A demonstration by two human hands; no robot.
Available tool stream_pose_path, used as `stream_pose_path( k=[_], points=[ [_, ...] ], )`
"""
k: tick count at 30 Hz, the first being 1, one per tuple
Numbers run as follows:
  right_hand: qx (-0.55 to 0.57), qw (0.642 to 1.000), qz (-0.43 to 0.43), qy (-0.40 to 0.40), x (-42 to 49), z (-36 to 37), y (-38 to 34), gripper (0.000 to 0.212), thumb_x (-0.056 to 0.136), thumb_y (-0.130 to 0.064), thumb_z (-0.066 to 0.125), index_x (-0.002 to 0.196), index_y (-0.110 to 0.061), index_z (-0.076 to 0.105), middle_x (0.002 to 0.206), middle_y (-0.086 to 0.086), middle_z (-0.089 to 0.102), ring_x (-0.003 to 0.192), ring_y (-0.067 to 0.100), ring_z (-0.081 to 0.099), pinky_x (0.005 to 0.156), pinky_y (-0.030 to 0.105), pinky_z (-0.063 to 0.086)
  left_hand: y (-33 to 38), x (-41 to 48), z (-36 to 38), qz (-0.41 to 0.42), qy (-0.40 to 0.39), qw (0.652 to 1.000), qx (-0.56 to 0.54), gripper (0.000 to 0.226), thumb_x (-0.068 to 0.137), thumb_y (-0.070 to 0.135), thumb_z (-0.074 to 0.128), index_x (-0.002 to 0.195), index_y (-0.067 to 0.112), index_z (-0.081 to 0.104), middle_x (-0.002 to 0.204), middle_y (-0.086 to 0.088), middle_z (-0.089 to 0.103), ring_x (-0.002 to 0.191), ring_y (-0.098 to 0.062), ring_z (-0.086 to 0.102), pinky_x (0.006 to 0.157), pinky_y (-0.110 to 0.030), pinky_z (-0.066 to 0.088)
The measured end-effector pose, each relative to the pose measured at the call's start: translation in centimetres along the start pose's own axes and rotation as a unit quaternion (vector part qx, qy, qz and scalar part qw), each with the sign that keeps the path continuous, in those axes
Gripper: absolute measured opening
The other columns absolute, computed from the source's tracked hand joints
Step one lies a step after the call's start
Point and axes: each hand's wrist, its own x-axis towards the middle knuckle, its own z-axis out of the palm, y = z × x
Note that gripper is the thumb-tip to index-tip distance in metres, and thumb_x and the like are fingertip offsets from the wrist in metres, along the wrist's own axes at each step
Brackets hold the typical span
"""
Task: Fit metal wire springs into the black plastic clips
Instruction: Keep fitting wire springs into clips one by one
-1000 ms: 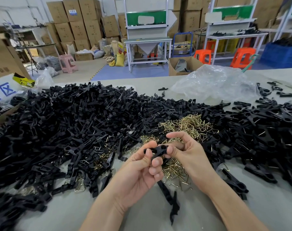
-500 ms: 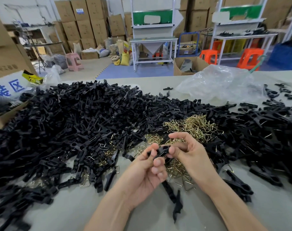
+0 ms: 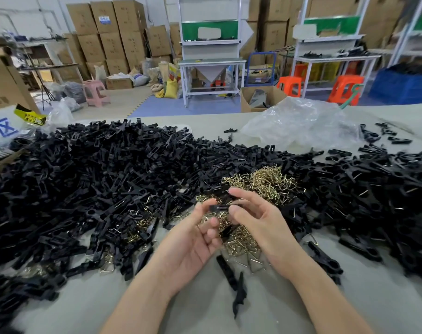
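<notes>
Above the table's middle, my left hand (image 3: 195,239) and my right hand (image 3: 255,220) together hold one black plastic clip (image 3: 220,208). The left thumb and fingers pinch its left end, and the right thumb and forefinger pinch its right end. The clip's lower part (image 3: 226,230) hangs between the palms, and motion blur hides whether a spring sits in it. A heap of brass-coloured wire springs (image 3: 265,182) lies just behind and under the hands. A big pile of black clips (image 3: 96,184) covers the table to the left, and another pile of black clips (image 3: 378,196) spreads to the right.
Two loose clip halves (image 3: 231,280) lie on the grey table (image 3: 277,314) near me. A crumpled clear plastic bag (image 3: 299,121) sits at the back right. A cardboard box (image 3: 5,92) stands at the left edge. Workbenches, stools and stacked cartons fill the room behind.
Both hands have risen slightly and loosened around the clip; the left fingers opened out and the clip turned more level between the fingertips.
</notes>
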Motion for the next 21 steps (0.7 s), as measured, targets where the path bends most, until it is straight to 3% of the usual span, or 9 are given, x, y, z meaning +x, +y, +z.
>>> stream_pose_path(
  k=[3,5,8,9,12,16,17,19,21],
  points=[
    [0.191,0.978,0.026,0.084,0.1,-1.3,-0.9,0.036,0.083,-0.017,0.075,0.118,-0.02,0.072,0.091,0.004,0.074,0.08,0.012,0.069,0.077,0.02,0.057,0.1,-0.1,-0.3,0.0,0.026,0.999,0.023,0.037,0.094,0.035,0.056,0.125,0.016,0.063,0.075,0.0,0.061,0.059,-0.009,0.055,0.058,-0.023,0.054],
    [0.372,0.917,0.01,0.141,0.7,-3.8,-3.1,0.048,0.078,-0.013,0.076,0.123,-0.001,0.066,0.096,0.01,0.074,0.08,0.013,0.07,0.074,0.02,0.058,0.1,-0.1,-0.4,-0.002,0.029,0.999,0.026,0.037,0.094,0.033,0.057,0.125,0.015,0.064,0.077,0.0,0.062,0.061,-0.01,0.057,0.06,-0.024,0.055],
    [0.571,0.794,-0.108,0.181,2.3,-9.0,-8.7,0.074,0.082,-0.03,0.076,0.139,0.008,0.047,0.108,0.02,0.074,0.097,0.016,0.074,0.08,0.022,0.06,-0.1,-0.1,-0.5,0.0,0.032,0.999,0.041,0.033,0.097,0.029,0.055,0.126,0.014,0.064,0.077,0.001,0.062,0.062,-0.01,0.058,0.064,-0.025,0.054],
    [0.591,0.775,-0.132,0.183,2.9,-10.3,-10.6,0.079,0.085,-0.036,0.073,0.142,0.008,0.042,0.112,0.024,0.072,0.1,0.018,0.074,0.079,0.022,0.06,-0.1,0.0,-0.5,0.001,0.034,0.998,0.044,0.032,0.098,0.028,0.055,0.125,0.014,0.064,0.077,0.001,0.062,0.062,-0.01,0.058,0.065,-0.026,0.054],
    [0.528,0.827,-0.12,0.151,3.6,-10.6,-12.6,0.073,0.091,-0.044,0.066,0.141,0.005,0.044,0.123,0.022,0.069,0.108,0.018,0.073,0.085,0.02,0.058,-0.1,0.2,-0.5,0.013,0.042,0.998,0.047,0.033,0.093,0.027,0.056,0.121,0.013,0.065,0.076,-0.001,0.063,0.063,-0.011,0.06,0.067,-0.027,0.054],
    [0.338,0.934,-0.041,0.106,2.7,-5.5,-8.1,0.035,0.097,-0.026,0.067,0.124,-0.005,0.062,0.107,0.011,0.076,0.095,0.018,0.073,0.078,0.021,0.059,-0.5,0.6,-0.7,0.138,0.103,0.975,0.137,0.02,0.1,0.014,0.052,0.109,0.01,0.069,0.082,-0.007,0.066,0.071,-0.015,0.063,0.066,-0.025,0.055],
    [0.277,0.955,-0.025,0.101,2.4,-3.9,-6.5,0.028,0.099,-0.022,0.063,0.123,-0.009,0.063,0.104,0.01,0.076,0.09,0.019,0.073,0.076,0.022,0.059,-0.6,0.6,-1.0,0.187,0.139,0.945,0.229,0.019,0.102,0.013,0.051,0.107,0.016,0.07,0.082,-0.005,0.067,0.071,-0.012,0.063,0.065,-0.021,0.053],
    [0.095,0.992,-0.006,0.085,1.8,-1.0,-3.3,0.026,0.103,-0.022,0.055,0.128,-0.022,0.061,0.102,0.0,0.077,0.089,0.016,0.074,0.078,0.026,0.061,-0.5,0.7,-2.0,0.268,0.207,0.825,0.452,0.02,0.103,0.017,0.052,0.107,0.029,0.067,0.087,0.004,0.069,0.073,-0.002,0.062,0.065,-0.012,0.047],
    [-0.141,0.988,-0.036,0.049,1.3,1.0,-0.5,0.029,0.104,-0.026,0.053,0.131,-0.037,0.057,0.101,-0.018,0.074,0.09,0.014,0.072,0.084,0.032,0.06,-0.2,0.9,-2.7,0.299,0.244,0.738,0.553,0.023,0.102,0.017,0.051,0.116,0.031,0.063,0.109,0.009,0.064,0.093,0.001,0.059,0.076,-0.007,0.04]
  ],
)
